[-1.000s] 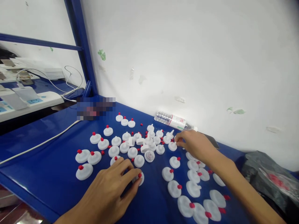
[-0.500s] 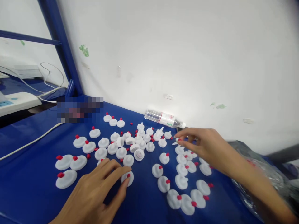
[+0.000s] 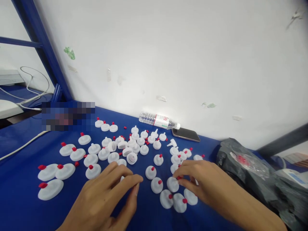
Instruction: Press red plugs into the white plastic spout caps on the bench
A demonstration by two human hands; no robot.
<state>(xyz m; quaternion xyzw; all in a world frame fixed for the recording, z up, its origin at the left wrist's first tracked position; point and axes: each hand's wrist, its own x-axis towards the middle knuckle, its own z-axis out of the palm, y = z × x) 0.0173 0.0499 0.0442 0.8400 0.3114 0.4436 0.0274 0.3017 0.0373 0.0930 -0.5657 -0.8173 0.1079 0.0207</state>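
Many white round spouted lids lie on the blue tabletop (image 3: 79, 205), many of them with a small red cap on the spout. My right hand (image 3: 202, 179) pinches a red cap (image 3: 179, 177) between thumb and forefinger, at the spout of one white lid (image 3: 172, 185). On the other side, my left hand (image 3: 106, 195) hovers low over the table with thumb and forefinger tips together. Whether anything is between them I cannot make out. Part of a white piece (image 3: 122, 178) shows beneath its forefinger. A red-capped lid (image 3: 93, 171) lies just left of that hand.
Bare-spouted lids (image 3: 132, 158) and loose red caps cluster mid-table. A clear bottle (image 3: 160, 121) lies along the white wall, next to a dark phone (image 3: 185, 134). Grey plastic bags (image 3: 245, 170) fill the right side. A white cable (image 3: 24, 146) crosses the left edge.
My right hand has come down and nearer from the back of the lids to a bare-spouted lid. My left thumb and forefinger have closed together. The view has swung right, uncovering the phone.
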